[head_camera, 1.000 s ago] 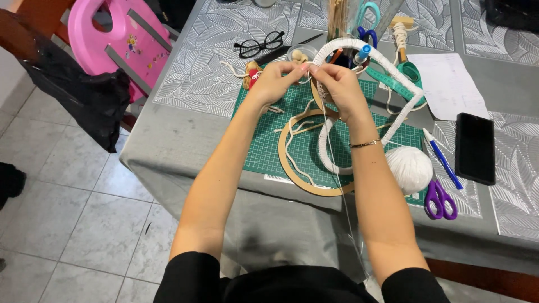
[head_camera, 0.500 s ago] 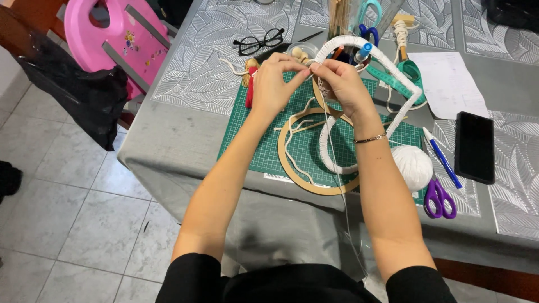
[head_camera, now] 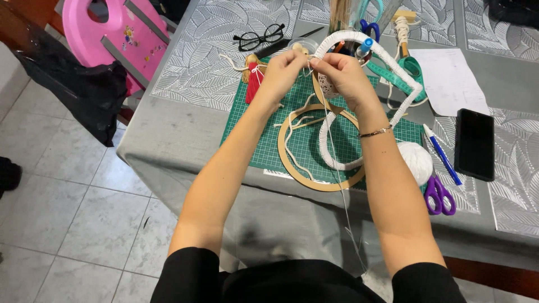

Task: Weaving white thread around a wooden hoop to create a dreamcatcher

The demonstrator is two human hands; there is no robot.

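Fingers of both hands meet above the green cutting mat [head_camera: 255, 129]. Left hand [head_camera: 283, 73]: fingertips pressed together, pinching thin white cord [head_camera: 331, 140]. Right hand [head_camera: 342, 76]: fingertips likewise closed on the cord, right at the white-wrapped hoop [head_camera: 387, 59]. The two hands nearly touch. Gold bracelet [head_camera: 375, 132] on right wrist.

Wrapped hoop is tilted up off the mat, its far arc behind the right hand, its lower arc lying on the mat. From the pinch the cord drops down past the table edge toward the lap.

A bare wooden ring [head_camera: 314, 182] lies flat on the mat under the forearms, loose cord strands across it. Red tassel [head_camera: 254, 81] on the mat's left edge, near the left hand.

Right of the mat: white ball of cord [head_camera: 416, 161], touching purple-handled scissors [head_camera: 438, 195]; blue pen [head_camera: 443, 160] just beside; black phone [head_camera: 474, 143] face down; white sheet of paper [head_camera: 449, 81], rectangular, print too small to tell.

Far side: black glasses [head_camera: 259, 38], teal measuring tape [head_camera: 393, 78].

Grey leaf-patterned tablecloth [head_camera: 191, 73]. Pink plastic chair [head_camera: 120, 33] off the table's left corner, a black bag [head_camera: 78, 90] draped on it.
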